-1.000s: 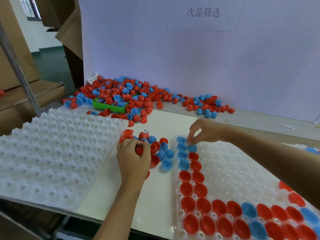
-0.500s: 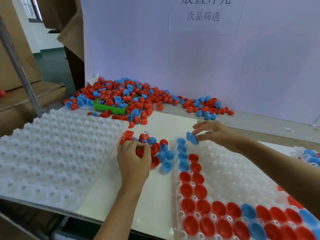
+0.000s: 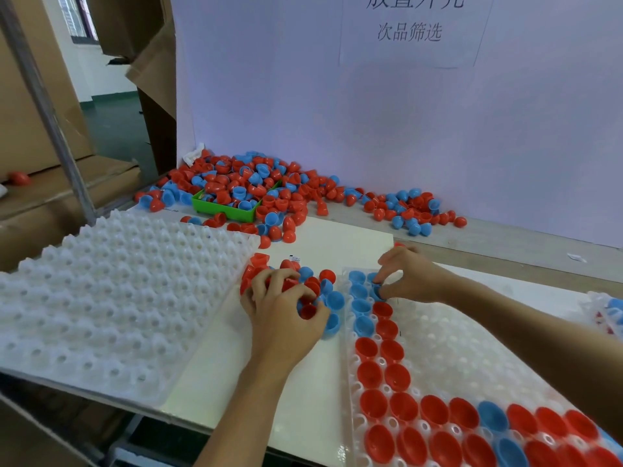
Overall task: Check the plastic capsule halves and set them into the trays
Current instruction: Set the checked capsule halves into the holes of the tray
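At 1 o'clock of the right tray (image 3: 472, 358), right hand (image 3: 409, 278) has its grip pinched on a blue half (image 3: 376, 291) over a cell. At 10 o'clock, left hand (image 3: 286, 311) curls its grip around a red half (image 3: 307, 311) on the surface (image 3: 229, 365).

Small factory sorting station, not a home; loose red and blue capsule halves (image 3: 269, 193) heaped on the bench (image 3: 505, 237); white moulded trays (image 3: 111, 298) laid out in front. Printed Chinese sign (image 3: 409, 28) on the backboard; cardboard cartons (image 3: 30, 106) stacked at left.
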